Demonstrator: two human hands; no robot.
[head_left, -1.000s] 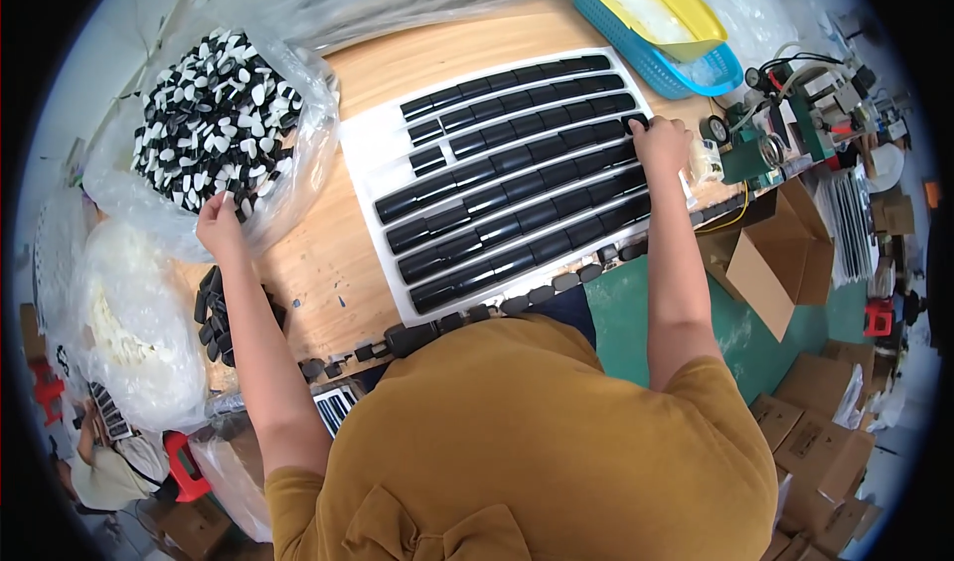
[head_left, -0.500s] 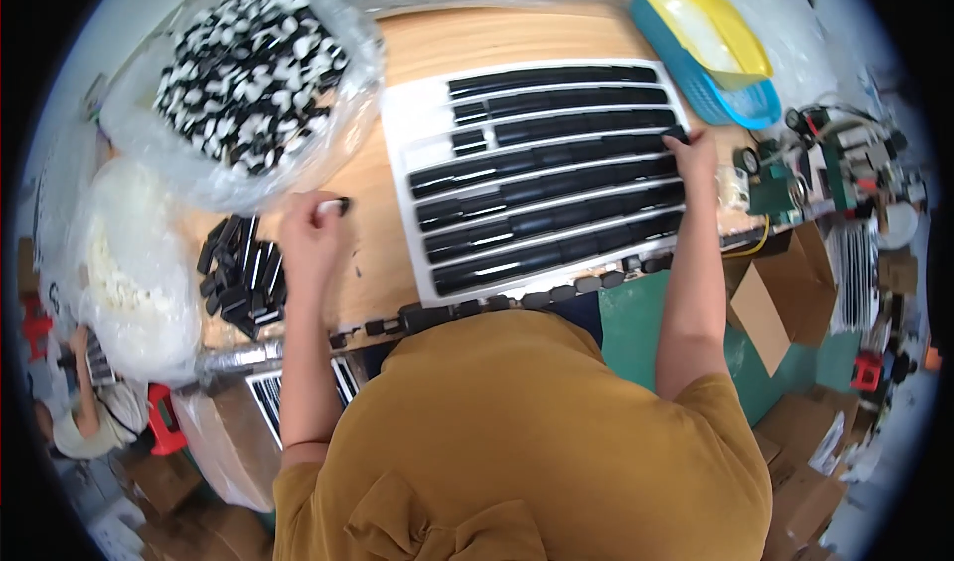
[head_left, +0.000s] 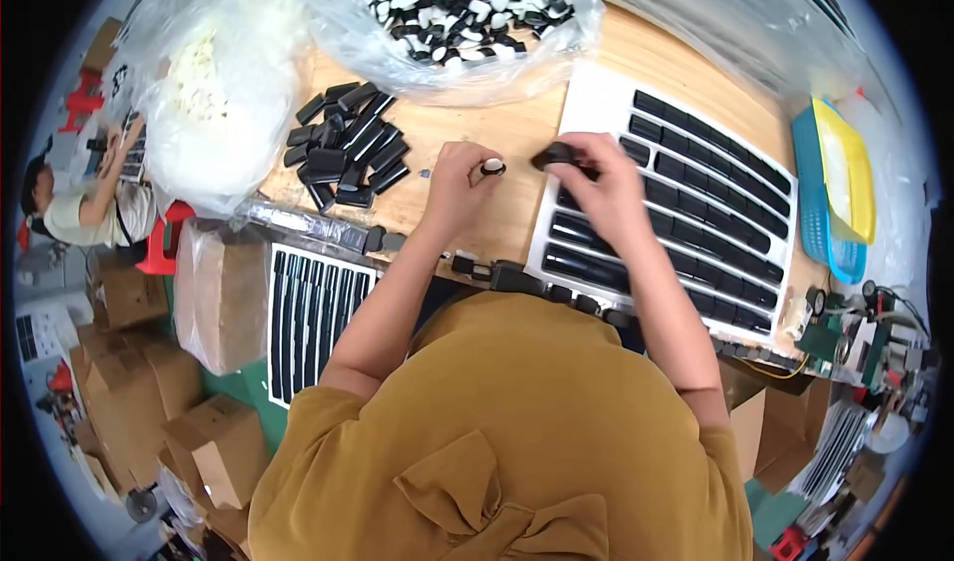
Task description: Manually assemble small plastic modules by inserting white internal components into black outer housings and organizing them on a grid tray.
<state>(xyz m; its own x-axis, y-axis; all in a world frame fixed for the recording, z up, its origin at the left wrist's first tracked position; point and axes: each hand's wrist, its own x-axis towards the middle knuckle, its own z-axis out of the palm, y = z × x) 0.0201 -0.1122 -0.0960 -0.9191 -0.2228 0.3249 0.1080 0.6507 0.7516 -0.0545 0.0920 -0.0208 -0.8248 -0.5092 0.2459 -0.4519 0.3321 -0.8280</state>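
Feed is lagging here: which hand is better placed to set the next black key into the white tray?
Probably the right hand: it holds a black key at the white tray. The left hand pinches a small cap.

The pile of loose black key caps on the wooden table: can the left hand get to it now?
Probably yes. The pile of black key caps lies on bare wood just beside the left hand, with nothing between them, though that hand already holds a small black-and-white piece.

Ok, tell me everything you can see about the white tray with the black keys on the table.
The white tray lies flat on the wooden table, angled to the person's right. It looks like thin plastic. Rows of glossy black keys fill it, split by white strips. The right hand rests over its near-left part, holding a black key.
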